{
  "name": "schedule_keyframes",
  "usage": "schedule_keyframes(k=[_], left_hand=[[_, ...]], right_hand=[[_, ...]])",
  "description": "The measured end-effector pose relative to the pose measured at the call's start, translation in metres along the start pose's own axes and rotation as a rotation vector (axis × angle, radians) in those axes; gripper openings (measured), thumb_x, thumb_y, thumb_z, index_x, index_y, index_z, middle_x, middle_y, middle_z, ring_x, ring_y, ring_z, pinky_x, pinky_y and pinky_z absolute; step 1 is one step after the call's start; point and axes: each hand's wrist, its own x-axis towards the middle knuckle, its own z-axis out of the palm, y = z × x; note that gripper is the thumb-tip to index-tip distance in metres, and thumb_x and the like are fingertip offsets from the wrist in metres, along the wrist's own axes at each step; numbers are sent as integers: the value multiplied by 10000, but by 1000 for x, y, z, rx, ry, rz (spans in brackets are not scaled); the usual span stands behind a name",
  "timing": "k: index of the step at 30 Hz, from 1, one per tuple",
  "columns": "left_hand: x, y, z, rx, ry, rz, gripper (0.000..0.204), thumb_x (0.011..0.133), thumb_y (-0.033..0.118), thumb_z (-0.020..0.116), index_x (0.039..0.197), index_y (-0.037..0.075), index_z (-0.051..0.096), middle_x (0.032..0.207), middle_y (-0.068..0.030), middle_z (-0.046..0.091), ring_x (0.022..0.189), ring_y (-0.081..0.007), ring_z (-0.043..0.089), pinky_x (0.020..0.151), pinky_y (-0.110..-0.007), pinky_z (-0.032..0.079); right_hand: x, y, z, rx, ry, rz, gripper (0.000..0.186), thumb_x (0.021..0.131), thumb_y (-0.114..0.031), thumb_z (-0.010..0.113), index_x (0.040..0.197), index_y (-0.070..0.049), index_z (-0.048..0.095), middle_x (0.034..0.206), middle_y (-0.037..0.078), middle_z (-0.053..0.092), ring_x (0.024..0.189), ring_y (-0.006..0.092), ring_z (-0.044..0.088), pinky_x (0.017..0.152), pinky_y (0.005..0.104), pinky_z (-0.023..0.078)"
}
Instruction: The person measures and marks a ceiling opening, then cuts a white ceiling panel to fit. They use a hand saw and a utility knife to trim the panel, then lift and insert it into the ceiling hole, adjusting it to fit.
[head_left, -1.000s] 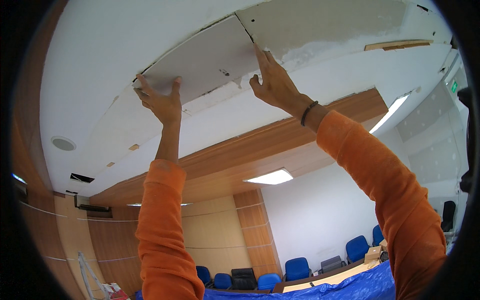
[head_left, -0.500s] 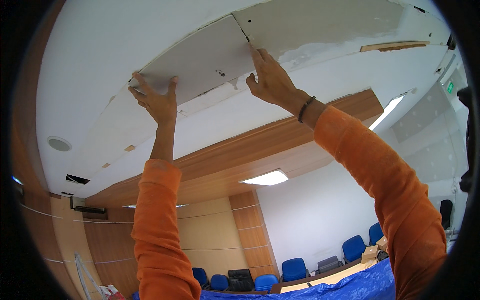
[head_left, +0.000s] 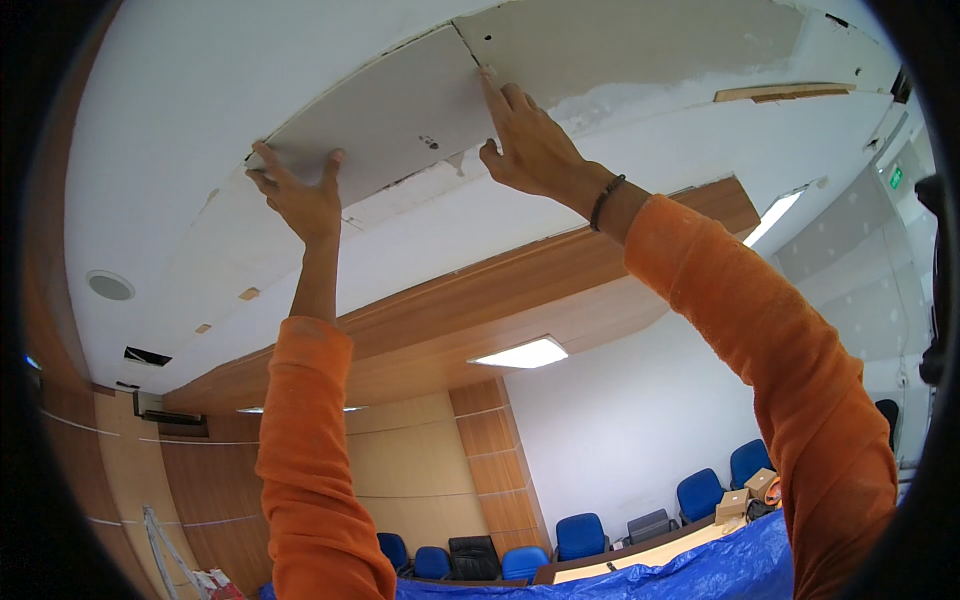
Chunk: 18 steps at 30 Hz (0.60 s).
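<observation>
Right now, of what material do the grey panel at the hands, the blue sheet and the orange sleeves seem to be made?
Grey panel: probably gypsum board, matt, with a flat, papery-looking face. Blue sheet: likely plastic tarpaulin, as it shines along its creases. Orange sleeves: soft fabric, perhaps fleece, dull, with a fuzzy, wrinkled surface.

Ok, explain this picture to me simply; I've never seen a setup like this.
There is no machine here, just a person's two bare hands in orange sleeves. The camera sits on their head; its fisheye lens bends straight edges. The person is reaching up to the ceiling. The left hand spreads its fingers at the left end of a pale grey panel, and the right hand has fingertips by its right edge. Neither closes around anything. Below are blue chairs along a desk, with blue sheeting in front.
</observation>
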Motion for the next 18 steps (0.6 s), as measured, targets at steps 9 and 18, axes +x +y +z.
schedule_keyframes(k=[9,18], left_hand=[[-3,4,0,-107,71,-65,1382,678,483,956,1663,17,106,1656,-357,200,1530,-516,235,1223,-595,268],[-2,22,-3,83,4,-355,1404,622,469,989,1637,-20,152,1686,-259,225,1527,-466,246,1203,-586,334]], right_hand=[[3,-2,1,-35,7,8,894,856,-114,629,1609,76,187,1267,317,514,1187,483,579,1024,521,530],[6,-2,-4,-37,12,-17,918,850,-111,641,1621,56,170,1229,319,531,1162,484,600,992,523,553]])
